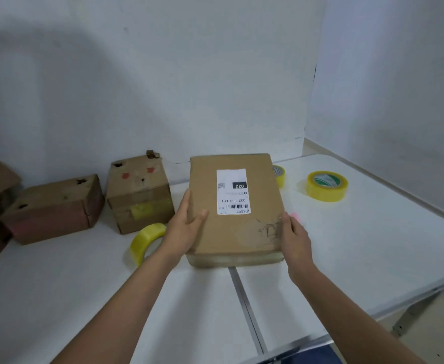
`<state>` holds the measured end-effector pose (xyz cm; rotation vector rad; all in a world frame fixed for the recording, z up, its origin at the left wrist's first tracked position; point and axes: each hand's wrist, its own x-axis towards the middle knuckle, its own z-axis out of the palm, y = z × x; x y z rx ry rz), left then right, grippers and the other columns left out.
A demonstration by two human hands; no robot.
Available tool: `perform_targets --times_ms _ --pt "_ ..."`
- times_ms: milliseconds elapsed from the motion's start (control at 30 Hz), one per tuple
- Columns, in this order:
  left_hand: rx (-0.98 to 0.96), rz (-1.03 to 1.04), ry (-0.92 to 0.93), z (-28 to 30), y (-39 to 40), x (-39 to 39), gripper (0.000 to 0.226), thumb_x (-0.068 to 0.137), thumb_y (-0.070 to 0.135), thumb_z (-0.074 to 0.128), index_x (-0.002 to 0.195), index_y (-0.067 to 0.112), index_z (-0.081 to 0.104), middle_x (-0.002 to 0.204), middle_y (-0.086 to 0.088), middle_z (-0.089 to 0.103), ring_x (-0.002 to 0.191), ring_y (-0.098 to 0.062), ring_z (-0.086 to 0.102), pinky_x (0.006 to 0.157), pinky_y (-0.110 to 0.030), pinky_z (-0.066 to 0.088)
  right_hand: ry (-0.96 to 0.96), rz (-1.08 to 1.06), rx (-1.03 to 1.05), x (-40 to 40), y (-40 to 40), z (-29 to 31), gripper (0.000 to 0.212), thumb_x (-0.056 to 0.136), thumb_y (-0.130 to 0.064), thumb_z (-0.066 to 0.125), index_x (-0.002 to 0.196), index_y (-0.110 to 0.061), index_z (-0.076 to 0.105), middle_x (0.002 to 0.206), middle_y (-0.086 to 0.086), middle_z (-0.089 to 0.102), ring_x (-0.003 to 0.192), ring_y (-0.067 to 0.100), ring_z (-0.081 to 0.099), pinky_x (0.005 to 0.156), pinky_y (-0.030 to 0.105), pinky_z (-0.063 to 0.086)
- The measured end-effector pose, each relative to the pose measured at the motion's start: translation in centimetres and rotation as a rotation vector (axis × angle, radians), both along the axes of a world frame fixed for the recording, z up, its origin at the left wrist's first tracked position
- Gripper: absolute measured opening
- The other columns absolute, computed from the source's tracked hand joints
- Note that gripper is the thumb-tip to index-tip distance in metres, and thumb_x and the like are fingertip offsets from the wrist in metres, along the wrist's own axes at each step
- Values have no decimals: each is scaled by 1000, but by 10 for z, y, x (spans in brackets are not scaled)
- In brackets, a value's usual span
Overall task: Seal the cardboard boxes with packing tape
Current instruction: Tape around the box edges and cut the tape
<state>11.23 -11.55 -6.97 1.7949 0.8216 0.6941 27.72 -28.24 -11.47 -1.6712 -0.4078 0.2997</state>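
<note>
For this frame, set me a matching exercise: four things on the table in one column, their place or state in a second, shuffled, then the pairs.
Things:
1. labelled box
2. box with red marks
3. tape roll standing on edge
4. tape roll lying flat

Places or states:
A. far right on the table, apart from the boxes
B. held at its sides by the left hand and right hand
C. beside the left wrist, in front of a box
D. between the labelled box and the reddish box

Pairs: 1-B, 2-D, 3-C, 4-A
</note>
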Motion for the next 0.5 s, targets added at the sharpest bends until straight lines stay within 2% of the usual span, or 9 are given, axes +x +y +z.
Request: perform_targets --times_ms 67,133,200,267,300,367,400,433,500 --pt "-69 -61 -97 13 -3 -2 70 95 34 62 149 52 22 130 38 49 120 2 54 90 -18 45 35 11 45 1 -1 -2 34 102 -42 34 99 -25 62 102 0 67 100 19 62 93 41 50" --pt "-122 -128 -172 27 -4 -4 70 93 30 66 147 53 27 121 42 54 113 4 59 86 -17 51 110 33 67 3 2 -2 36 103 -40 33 112 -23 63 112 0 67 109 20 60 101 43 47" --pt "-206 -206 -240 40 -4 -6 62 94 34 65 145 52 34 126 38 56 114 6 59 90 -21 52 196 23 75 7 6 -1 38 103 -37 33 118 -19 64 117 3 67 112 23 60 103 43 46" --pt "-193 -250 -249 50 -7 -9 52 96 41 58 141 56 37 133 40 49 120 14 50 100 -20 43 324 24 85 15 7 2 37 103 -35 34 108 -17 67 110 6 69 105 25 63 98 40 49" --pt "-158 -234 -251 53 -8 -10 48 98 40 56 139 57 38 137 37 45 126 13 45 103 -21 39 404 40 92 19 7 3 36 104 -35 35 103 -16 67 107 7 70 100 25 64 93 39 50" --pt "-86 -129 -242 52 -8 -10 48 98 39 56 141 53 40 148 22 39 137 -2 39 112 -32 36 557 71 118 23 3 1 35 104 -35 37 100 -15 65 101 6 71 91 23 65 86 39 51" --pt "-90 -92 -236 49 -8 -10 49 97 40 57 142 49 40 150 15 40 136 -7 42 112 -36 38 605 81 132 23 2 -1 34 104 -35 38 102 -15 65 99 4 71 90 22 66 87 40 52" --pt "-126 -87 -243 46 -10 -11 49 97 39 57 143 45 41 147 11 45 130 -7 49 107 -34 44 631 88 145 21 1 -4 33 104 -36 39 102 -15 65 98 4 72 90 22 66 87 41 52" --pt "-200 -119 -276 41 -17 -13 46 97 37 57 141 44 45 130 16 61 112 0 62 88 -21 54 649 89 165 18 1 -8 33 104 -37 39 103 -16 65 98 3 73 92 22 67 87 41 53"
